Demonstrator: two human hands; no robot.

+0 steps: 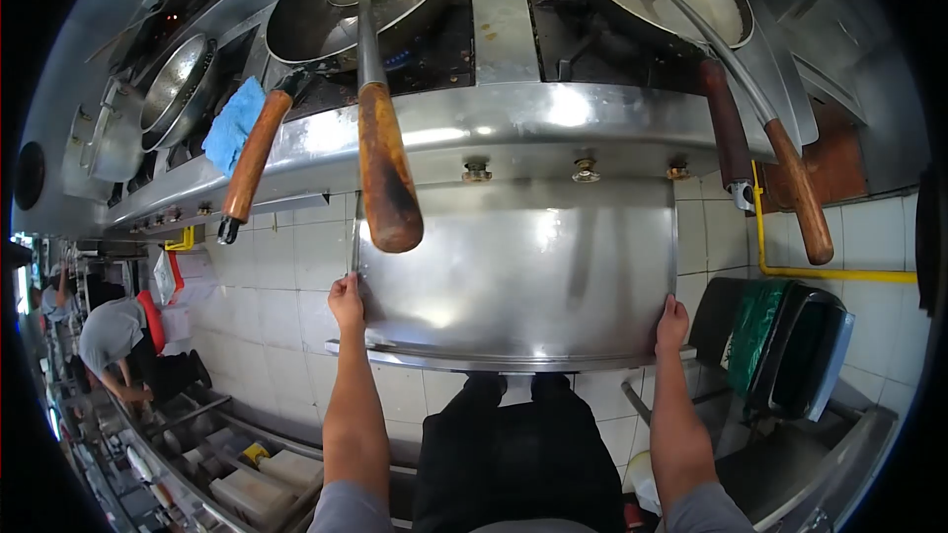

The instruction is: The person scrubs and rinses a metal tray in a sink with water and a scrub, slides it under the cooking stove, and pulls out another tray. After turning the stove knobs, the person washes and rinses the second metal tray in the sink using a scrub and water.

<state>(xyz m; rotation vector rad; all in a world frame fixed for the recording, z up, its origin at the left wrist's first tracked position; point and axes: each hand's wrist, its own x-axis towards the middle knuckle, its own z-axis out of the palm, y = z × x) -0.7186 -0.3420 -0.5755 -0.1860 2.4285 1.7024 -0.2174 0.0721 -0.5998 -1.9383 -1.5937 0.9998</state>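
We log left grip (347, 302) and right grip (671, 326) both pinched on opposite side edges of a steel tray (513, 271), held between them; beyond the left grip, a pan (299, 22) on the stove (504, 18) (ladle (387, 163) resting in it); right of the right grip, a dark bin (802, 350)

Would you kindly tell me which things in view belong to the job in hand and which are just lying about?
In the job:
- metal tray, held at its side edges
- left hand and right hand

Apparently just lying about:
- two pans
- ladles resting in them
- blue cloth
- green plastic
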